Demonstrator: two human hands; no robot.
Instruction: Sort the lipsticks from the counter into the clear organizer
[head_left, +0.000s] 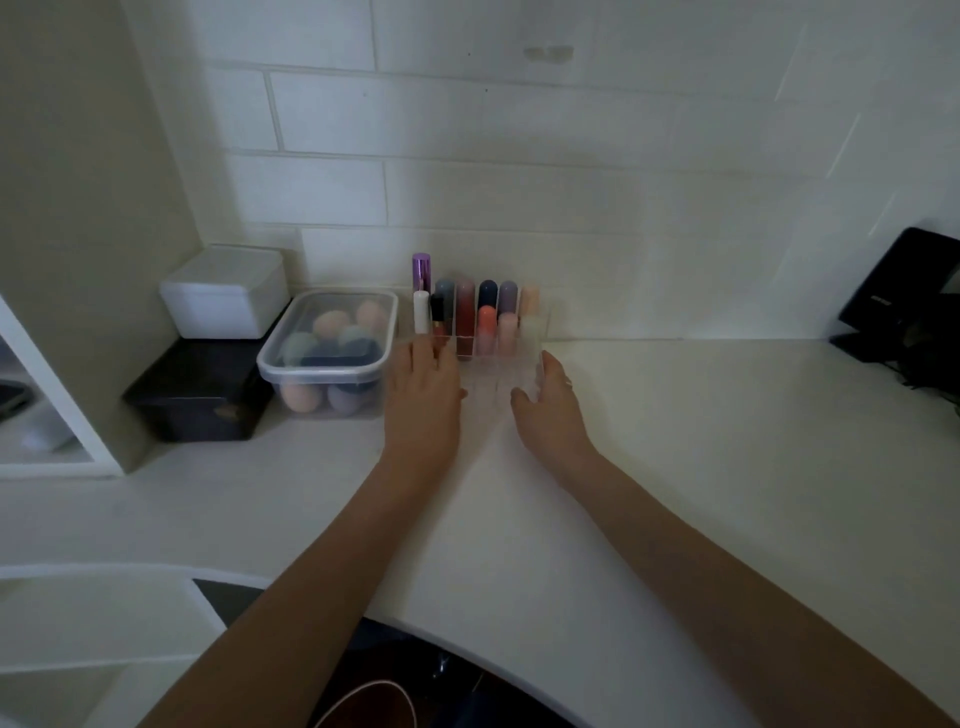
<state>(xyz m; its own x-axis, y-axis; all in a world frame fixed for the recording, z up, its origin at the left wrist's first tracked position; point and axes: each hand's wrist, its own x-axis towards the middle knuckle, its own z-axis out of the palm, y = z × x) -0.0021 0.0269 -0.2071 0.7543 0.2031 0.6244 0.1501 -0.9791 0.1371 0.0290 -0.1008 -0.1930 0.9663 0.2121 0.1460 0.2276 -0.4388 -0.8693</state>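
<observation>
Looks pretty much done — the lipsticks (475, 312) all stand upright, caps up, in the clear organizer (498, 364) against the tiled wall, none left loose on the worktop (675, 441). Left hand (423, 387) and right hand (550, 397) rest spread on either side of it — not visibly clamping.

The clear organizer (511, 364) stands on the bench (701, 441) against the wall with lipsticks (485, 325) upright in it, a lidded container (332, 353) just to its left.
</observation>
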